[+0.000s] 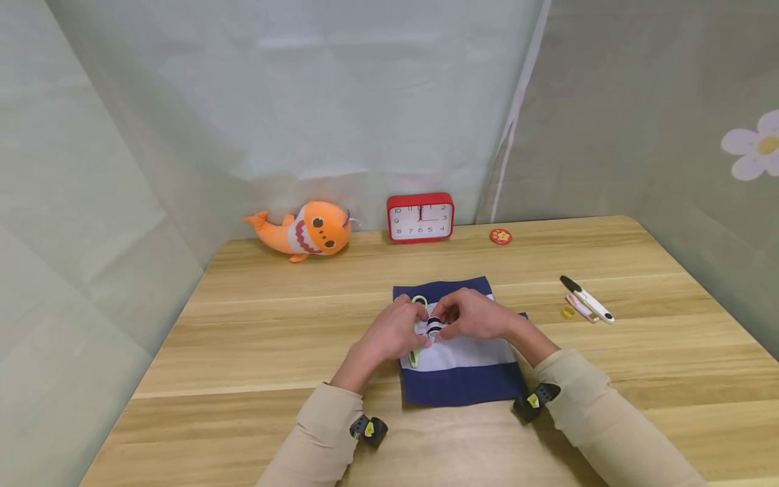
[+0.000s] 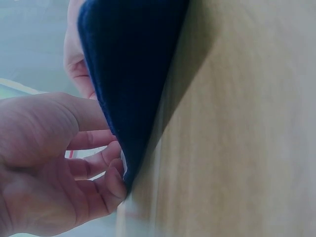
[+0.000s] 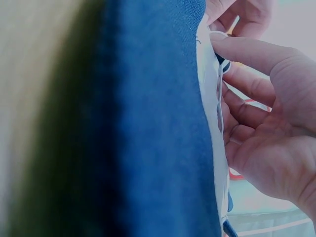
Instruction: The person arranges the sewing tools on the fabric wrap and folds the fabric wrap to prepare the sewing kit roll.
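Note:
A navy cloth [image 1: 462, 385] with a white middle band lies on the table. On it is a small black-and-white striped item [image 1: 434, 327]; its exact kind is unclear. My left hand [image 1: 398, 329] pinches the item's left side with curled fingers, and my right hand [image 1: 481, 315] grips it from the right with thumb and fingertips. A slim light-green object [image 1: 414, 358] with a loop at its far end lies partly beneath the left hand. In the left wrist view, the cloth's raised edge [image 2: 133, 64] hides the left fingertips' contact. Black and white show between the right fingers [image 3: 252, 54].
Right of the cloth lie a black-and-white pen-like tool [image 1: 587, 299], a pink item [image 1: 581, 308] and a small yellow ring [image 1: 568, 312]. Along the back stand an orange shark plush [image 1: 304, 230] and a red clock [image 1: 420, 218], with a round red badge [image 1: 501, 236] beside them.

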{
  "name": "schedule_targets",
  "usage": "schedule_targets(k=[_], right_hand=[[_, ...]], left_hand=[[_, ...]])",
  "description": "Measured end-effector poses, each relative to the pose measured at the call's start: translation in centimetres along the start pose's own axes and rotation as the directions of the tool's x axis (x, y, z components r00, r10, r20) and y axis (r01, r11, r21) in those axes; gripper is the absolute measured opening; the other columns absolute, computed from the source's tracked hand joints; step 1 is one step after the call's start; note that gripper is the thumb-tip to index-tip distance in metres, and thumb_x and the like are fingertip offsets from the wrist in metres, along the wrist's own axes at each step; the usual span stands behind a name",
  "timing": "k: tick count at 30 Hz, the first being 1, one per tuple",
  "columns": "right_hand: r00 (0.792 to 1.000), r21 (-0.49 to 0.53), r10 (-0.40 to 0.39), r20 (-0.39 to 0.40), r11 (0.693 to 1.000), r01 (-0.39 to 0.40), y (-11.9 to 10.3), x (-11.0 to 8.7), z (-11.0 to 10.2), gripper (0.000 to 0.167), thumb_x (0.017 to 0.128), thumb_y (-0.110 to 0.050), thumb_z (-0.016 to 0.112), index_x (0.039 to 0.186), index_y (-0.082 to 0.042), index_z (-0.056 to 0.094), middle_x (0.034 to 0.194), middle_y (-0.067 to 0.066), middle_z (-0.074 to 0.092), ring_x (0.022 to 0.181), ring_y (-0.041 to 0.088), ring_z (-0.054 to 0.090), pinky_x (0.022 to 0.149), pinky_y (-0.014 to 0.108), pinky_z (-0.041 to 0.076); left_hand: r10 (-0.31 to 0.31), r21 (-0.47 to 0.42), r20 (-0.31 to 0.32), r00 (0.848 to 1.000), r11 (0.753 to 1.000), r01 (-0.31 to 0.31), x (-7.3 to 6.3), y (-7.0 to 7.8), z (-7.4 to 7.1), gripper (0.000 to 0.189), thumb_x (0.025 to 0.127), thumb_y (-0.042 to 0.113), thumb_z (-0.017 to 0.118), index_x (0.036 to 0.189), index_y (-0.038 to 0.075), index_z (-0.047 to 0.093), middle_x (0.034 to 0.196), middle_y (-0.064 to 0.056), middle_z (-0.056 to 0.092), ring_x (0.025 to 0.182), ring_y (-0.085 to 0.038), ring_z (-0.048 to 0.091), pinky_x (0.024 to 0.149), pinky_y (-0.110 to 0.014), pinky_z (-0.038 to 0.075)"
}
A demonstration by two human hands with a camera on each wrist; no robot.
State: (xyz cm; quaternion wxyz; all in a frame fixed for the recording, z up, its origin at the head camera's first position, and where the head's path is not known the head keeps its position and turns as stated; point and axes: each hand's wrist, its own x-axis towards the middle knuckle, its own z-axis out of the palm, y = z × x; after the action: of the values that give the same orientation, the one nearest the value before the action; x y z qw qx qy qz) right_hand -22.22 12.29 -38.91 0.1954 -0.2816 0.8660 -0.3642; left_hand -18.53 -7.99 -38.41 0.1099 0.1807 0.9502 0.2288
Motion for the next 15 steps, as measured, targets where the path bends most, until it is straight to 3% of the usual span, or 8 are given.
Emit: schedule_targets(k=[15], right_hand=[[1.0,-0.003,0.001,0.005,1.0,-0.001,0.04,0.02,-0.03,0.022,0.085,-0.012,0.086,0.106,-0.008,0.077,0.087,0.0,0.069,0.079,0.015,0.058,0.071,0.027,0.049]], left_hand=[[0.016,-0.001,-0.002,1.0,1.0,-0.016,-0.07,-0.1,0.05,0.036,0.09,0.019,0.085,0.121,0.005,0.073,0.109,-0.009,0.065,0.101,-0.021,0.053,0.095,-0.038,0.05]])
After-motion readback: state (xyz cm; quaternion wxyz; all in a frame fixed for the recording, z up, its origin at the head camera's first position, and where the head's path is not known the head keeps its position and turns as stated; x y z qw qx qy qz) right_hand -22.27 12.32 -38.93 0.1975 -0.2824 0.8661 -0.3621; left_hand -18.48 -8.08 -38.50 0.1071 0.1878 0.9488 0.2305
